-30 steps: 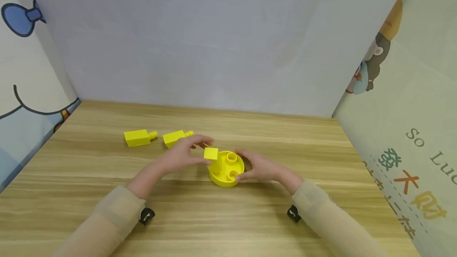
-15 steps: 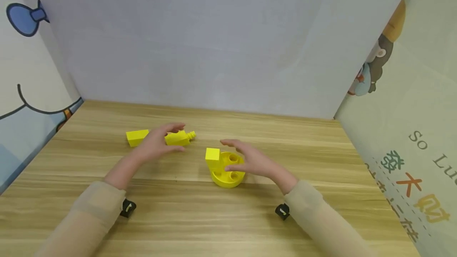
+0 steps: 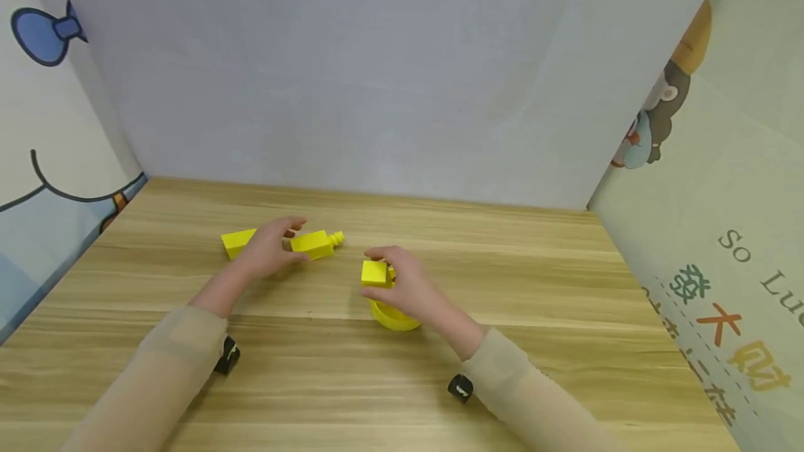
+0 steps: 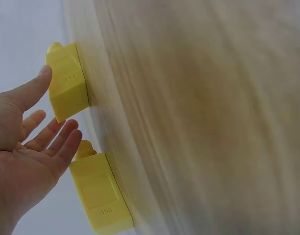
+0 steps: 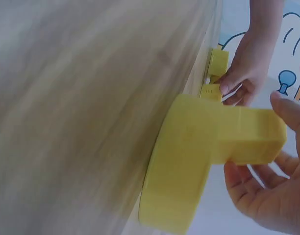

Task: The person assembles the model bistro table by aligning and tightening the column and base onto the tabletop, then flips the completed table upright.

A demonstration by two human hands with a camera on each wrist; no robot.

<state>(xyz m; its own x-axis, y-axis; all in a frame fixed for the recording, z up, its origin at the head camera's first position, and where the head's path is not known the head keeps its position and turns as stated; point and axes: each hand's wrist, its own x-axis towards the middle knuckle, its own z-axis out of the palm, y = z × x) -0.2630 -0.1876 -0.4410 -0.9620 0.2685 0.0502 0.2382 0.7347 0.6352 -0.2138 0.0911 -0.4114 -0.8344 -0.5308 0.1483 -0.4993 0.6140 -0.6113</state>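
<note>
A round yellow base (image 3: 394, 317) with raised rims lies on the table, and a square yellow block (image 3: 374, 272) stands upright at its left side. My right hand (image 3: 411, 288) pinches this block between thumb and fingers, as the right wrist view also shows, and hides much of the base. To the left, a second yellow block (image 3: 314, 245) with a ridged peg lies on its side. My left hand (image 3: 266, 253) is spread around its near end, with the thumb (image 4: 42, 76) right against it or just short of it. Another yellow block (image 3: 236, 241) lies partly hidden behind that hand.
The wooden table (image 3: 534, 284) ends at a pale cloth wall (image 3: 364, 89) at the back. Printed cloth panels (image 3: 722, 229) stand at both sides. A small black device (image 3: 461, 388) sits at the right wrist.
My left hand has left the upright block and moved left to the lying block. My right hand has shifted from the base's right rim leftward onto the upright block.
</note>
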